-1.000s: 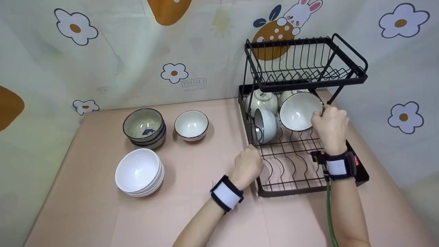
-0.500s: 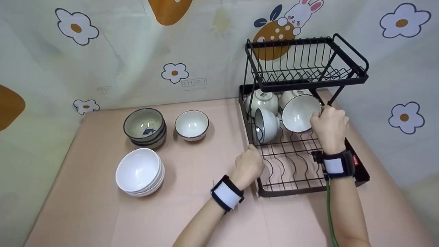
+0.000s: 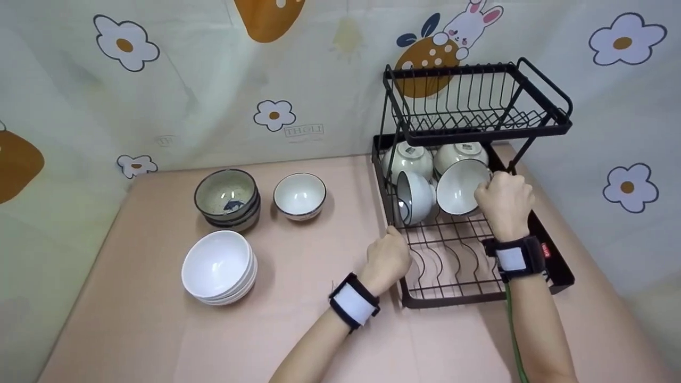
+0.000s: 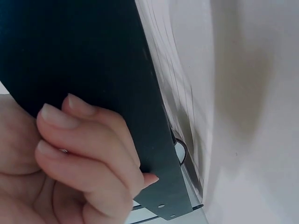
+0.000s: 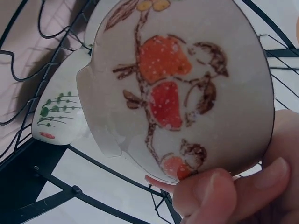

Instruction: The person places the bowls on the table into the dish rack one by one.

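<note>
Right hand [image 3: 504, 203] gripping fruit-painted bowl [image 3: 461, 187] in rack [image 3: 553, 274], left hand [image 3: 387, 259] clutching rack edge; "THOLI" on backdrop [image 3: 302, 130]

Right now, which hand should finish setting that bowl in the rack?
Probably the right hand: its fingers already grip the bowl over the rack. The left hand holds the rack's edge.

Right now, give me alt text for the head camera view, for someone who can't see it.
A person's right hand holds a white bowl on edge in the lower tier of a black dish rack, while the left hand grips the rack's front-left edge. More bowls sit on the pink table.
</note>
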Tool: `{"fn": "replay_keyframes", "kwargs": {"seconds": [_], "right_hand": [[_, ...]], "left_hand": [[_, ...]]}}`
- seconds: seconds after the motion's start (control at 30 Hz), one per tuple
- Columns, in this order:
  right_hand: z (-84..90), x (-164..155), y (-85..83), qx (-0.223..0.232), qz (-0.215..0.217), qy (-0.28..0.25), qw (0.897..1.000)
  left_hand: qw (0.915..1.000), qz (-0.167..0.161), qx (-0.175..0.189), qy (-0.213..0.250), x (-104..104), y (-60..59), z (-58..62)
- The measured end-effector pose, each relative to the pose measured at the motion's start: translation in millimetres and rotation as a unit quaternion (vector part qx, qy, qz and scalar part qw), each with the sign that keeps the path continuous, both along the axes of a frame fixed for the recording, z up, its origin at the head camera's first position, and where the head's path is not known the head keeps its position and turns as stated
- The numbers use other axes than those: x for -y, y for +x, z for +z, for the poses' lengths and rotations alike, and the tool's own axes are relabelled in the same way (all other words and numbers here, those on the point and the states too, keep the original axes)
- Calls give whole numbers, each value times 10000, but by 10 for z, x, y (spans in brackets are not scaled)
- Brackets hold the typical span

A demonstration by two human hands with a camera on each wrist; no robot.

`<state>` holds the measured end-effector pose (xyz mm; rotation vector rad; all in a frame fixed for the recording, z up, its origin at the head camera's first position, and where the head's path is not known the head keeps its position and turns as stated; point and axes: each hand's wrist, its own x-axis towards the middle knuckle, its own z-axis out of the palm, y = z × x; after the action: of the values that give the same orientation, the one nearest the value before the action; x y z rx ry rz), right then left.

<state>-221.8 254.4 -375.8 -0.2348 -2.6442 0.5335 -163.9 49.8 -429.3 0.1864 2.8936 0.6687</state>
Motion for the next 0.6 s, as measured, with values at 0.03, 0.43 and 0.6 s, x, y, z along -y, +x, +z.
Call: {"fn": "replay_keyframes", "kwargs": {"seconds": [0.03,0.43,0.6], "right_hand": [[-8,9,-5,16,19,76,10000],[-80,317,-184,4,666,1824,9810],[-126,460,-242,18,835,2408,9670]], "left_hand": [[10000,3,18,30,-3,0,-1],[9998,38,134,122,-7,0,-11],[10000,12,-16,-43,-5,15,-16]]}}
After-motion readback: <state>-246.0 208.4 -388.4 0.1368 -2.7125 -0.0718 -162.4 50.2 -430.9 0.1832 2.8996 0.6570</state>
